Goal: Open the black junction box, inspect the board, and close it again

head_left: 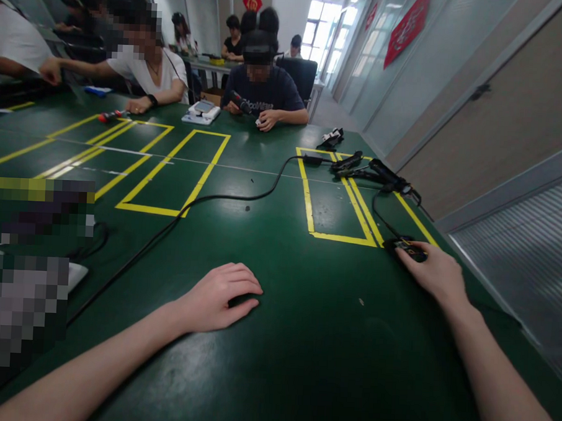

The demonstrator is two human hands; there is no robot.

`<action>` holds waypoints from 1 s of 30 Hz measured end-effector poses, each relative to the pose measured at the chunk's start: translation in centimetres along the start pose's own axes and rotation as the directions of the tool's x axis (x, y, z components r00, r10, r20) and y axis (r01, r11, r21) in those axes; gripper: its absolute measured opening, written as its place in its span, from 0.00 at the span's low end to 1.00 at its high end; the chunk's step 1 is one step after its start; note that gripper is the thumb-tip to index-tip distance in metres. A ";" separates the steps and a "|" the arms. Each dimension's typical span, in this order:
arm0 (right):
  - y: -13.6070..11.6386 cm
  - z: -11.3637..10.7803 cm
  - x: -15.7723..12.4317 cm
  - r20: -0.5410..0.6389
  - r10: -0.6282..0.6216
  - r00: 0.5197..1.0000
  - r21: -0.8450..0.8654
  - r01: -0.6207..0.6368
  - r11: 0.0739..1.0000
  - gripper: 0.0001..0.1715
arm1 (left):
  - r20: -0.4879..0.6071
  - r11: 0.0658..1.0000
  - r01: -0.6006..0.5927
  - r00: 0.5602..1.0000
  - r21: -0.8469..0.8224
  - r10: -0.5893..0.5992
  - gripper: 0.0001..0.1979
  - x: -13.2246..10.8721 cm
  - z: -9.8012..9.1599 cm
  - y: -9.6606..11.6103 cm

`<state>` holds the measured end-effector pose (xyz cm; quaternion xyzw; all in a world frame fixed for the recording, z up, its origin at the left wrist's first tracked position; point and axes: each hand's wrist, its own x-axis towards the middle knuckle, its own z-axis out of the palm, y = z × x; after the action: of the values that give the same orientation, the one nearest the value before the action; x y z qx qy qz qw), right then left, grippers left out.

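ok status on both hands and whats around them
Left hand on green table, holding nothing visible. Right hand gripping black device. Black gear just beyond.

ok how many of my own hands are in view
2: your left hand rests on the green table, and your right hand holds a small black object near the table's right edge. Both are plainly visible.

The wearer's two hands [222, 295] [439, 270] appear, with one black device [412, 247] under one of them.
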<state>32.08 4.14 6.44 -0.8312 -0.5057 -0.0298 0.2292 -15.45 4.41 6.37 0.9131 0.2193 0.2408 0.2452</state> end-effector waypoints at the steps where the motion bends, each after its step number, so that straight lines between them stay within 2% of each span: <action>1: -1.5 0.4 -0.8 0.064 -0.064 0.996 0.000 0.064 0.998 0.16 | 0.000 1.000 0.004 1.000 0.001 -0.004 0.09 0.0 0.0 0.0; 3: -4.9 1.2 -3.3 0.144 -0.272 0.951 0.099 0.260 0.961 0.18 | -0.003 1.000 0.018 1.000 0.010 -0.018 0.11 -0.1 0.1 0.0; 4: -6.7 1.5 -4.9 0.170 -0.421 0.891 0.200 0.387 0.900 0.17 | -0.011 1.000 0.021 1.000 0.022 -0.021 0.14 -0.2 0.2 0.0; 6: -9.9 1.7 -8.3 0.186 -0.703 0.686 0.402 0.600 0.692 0.18 | -0.038 0.998 0.006 0.999 0.055 -0.004 0.23 -0.3 0.4 0.2; 7: -11.2 1.7 -9.9 0.171 -0.791 0.588 0.458 0.663 0.592 0.19 | -0.047 0.997 -0.013 0.999 0.070 0.016 0.28 -0.3 0.6 0.3; 8: -12.3 1.6 -11.2 0.146 -0.841 0.521 0.477 0.708 0.521 0.20 | -0.048 0.996 -0.037 0.998 0.081 0.041 0.32 -0.4 0.7 0.5; 10: -13.5 1.3 -13.1 0.084 -0.885 0.458 0.488 0.756 0.437 0.17 | -0.003 0.993 -0.082 0.997 0.089 0.082 0.38 -0.3 1.1 0.9; 14: -13.8 1.1 -13.8 -0.019 -0.889 0.457 0.497 0.776 0.388 0.15 | 0.127 0.995 -0.059 0.991 0.075 0.049 0.34 -0.1 1.6 1.5; 17: -13.6 1.2 -13.4 -0.019 -0.896 0.445 0.496 0.782 0.377 0.13 | 0.141 0.998 -0.031 0.990 0.055 0.023 0.31 -0.1 1.6 1.5; 21: -13.6 1.2 -13.2 -0.021 -0.897 0.442 0.521 0.771 0.368 0.12 | 0.123 0.999 -0.033 0.992 0.041 0.028 0.29 -0.1 1.5 1.3; 26: -13.6 1.2 -13.0 -0.023 -0.899 0.438 0.560 0.750 0.351 0.12 | 0.069 1.000 -0.013 0.998 0.021 0.012 0.32 0.0 1.4 1.4; 27: -13.5 1.3 -13.0 -0.030 -0.894 0.446 0.563 0.747 0.354 0.12 | 0.034 1.000 0.000 0.999 0.028 -0.001 0.29 0.0 1.4 1.4; 30: -13.3 1.3 -12.9 -0.060 -0.877 0.477 0.578 0.733 0.360 0.11 | -0.062 0.993 0.068 0.996 0.094 -0.062 0.12 -0.1 0.8 1.3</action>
<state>14.19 -0.87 6.28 -0.3676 -0.8606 0.1103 0.3348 -14.67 3.06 6.45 0.9087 0.2674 0.2488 0.2022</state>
